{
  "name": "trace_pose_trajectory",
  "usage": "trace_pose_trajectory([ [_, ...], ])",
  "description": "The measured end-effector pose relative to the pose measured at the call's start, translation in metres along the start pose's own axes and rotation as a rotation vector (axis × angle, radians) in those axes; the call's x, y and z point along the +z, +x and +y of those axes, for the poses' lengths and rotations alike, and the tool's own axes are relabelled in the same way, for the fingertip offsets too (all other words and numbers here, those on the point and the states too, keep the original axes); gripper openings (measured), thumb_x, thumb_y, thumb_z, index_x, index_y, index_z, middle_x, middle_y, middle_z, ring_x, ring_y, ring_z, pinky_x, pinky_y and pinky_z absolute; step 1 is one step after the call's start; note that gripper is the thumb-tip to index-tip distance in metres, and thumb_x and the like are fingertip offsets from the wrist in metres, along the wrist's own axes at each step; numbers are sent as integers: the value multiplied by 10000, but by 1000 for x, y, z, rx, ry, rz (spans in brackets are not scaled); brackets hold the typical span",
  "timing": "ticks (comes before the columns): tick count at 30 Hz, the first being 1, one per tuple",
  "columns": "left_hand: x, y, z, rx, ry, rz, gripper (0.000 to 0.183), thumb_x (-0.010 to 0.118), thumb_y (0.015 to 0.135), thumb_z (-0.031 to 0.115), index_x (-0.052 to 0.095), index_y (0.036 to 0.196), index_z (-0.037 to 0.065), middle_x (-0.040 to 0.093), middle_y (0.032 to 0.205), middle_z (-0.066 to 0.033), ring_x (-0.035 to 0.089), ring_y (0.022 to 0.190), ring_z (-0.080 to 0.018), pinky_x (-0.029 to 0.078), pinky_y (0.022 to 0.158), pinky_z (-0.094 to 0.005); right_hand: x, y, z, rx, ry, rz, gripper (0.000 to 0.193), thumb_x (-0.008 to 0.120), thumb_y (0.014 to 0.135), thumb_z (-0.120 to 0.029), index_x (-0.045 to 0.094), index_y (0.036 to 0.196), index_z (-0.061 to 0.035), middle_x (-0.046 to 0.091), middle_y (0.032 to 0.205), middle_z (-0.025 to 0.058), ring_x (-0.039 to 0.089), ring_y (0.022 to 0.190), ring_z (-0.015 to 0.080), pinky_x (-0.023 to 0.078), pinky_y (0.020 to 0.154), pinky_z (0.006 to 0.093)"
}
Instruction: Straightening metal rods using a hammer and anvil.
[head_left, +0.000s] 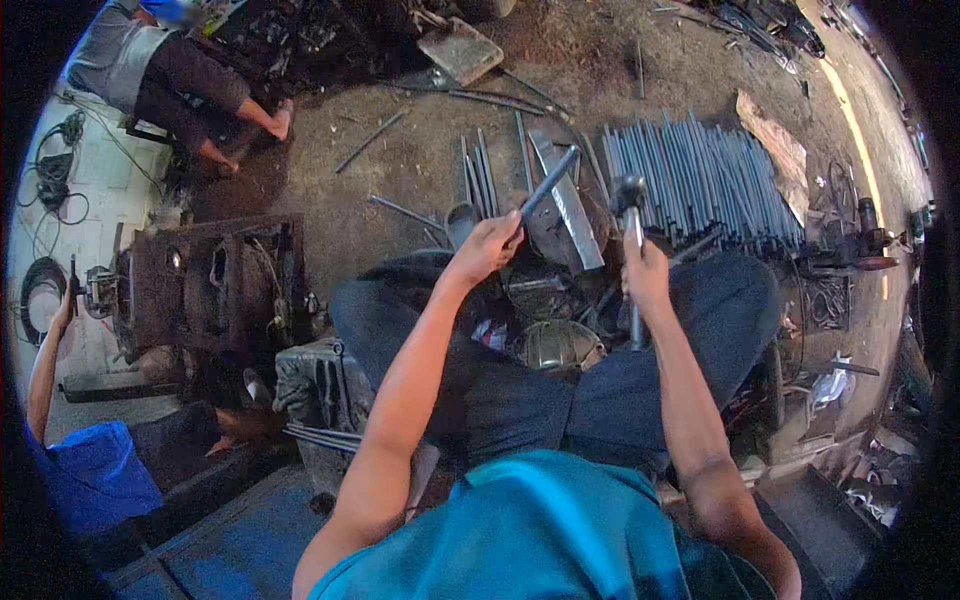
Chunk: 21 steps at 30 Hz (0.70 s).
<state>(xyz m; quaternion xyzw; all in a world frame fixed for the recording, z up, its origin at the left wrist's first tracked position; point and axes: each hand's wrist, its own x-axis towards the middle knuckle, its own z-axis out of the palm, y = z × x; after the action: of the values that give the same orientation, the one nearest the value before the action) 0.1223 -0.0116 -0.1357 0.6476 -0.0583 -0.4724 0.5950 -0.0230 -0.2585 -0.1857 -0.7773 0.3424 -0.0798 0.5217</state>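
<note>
My left hand (487, 247) is closed round a dark metal rod (549, 186), which slants up and to the right out of the fist. My right hand (646, 272) grips a hammer (630, 212) by its metal handle, with the head up and the handle's end pointing down toward my lap. Hammer and rod are apart. Between and beyond my hands lies a long, shiny metal strip (570, 205). Near my left hand stands a round metal piece like a short tube (461, 222). A rounded metal thing (560, 345) sits between my legs, partly in shadow.
Many similar rods (690, 180) lie side by side at the right, next to a torn brown sheet (775, 150). A few rods (478, 172) lie ahead. A rusty machine (215, 285) stands left. Two other people are there: one far left (190, 75), one in blue (100, 475).
</note>
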Motion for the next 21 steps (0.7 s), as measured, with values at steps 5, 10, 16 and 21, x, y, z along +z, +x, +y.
trace_pose_trajectory([
  [5,28,-41,50,507,224,127,501,461,932,540,519,772,69,406,625,34,378,567,-63,263,520,-229,27,-3,1,-246,-301,56,441,602,906,-356,606,780,66,592,676,315,612,692,485,478,605,503],
  [10,52,-60,74,793,422,205,483,545,860,466,527,727,2,457,618,-27,430,556,-111,285,515,-274,34,0,8,-106,-566,-76,428,631,871,-390,588,851,35,637,749,284,642,727,457,508,650,531],
  [16,81,-65,87,979,402,288,344,627,853,327,582,766,-2,464,610,-26,453,530,-117,297,490,-272,30,8,20,-94,-546,-29,424,639,861,-407,585,890,13,652,749,246,647,735,455,508,684,544],
  [21,96,-76,104,1074,530,470,281,746,797,255,621,798,2,510,630,-39,470,525,-130,340,490,-258,25,3,18,-197,-583,-35,394,649,853,-400,591,904,-14,648,724,236,650,699,436,510,653,541],
])
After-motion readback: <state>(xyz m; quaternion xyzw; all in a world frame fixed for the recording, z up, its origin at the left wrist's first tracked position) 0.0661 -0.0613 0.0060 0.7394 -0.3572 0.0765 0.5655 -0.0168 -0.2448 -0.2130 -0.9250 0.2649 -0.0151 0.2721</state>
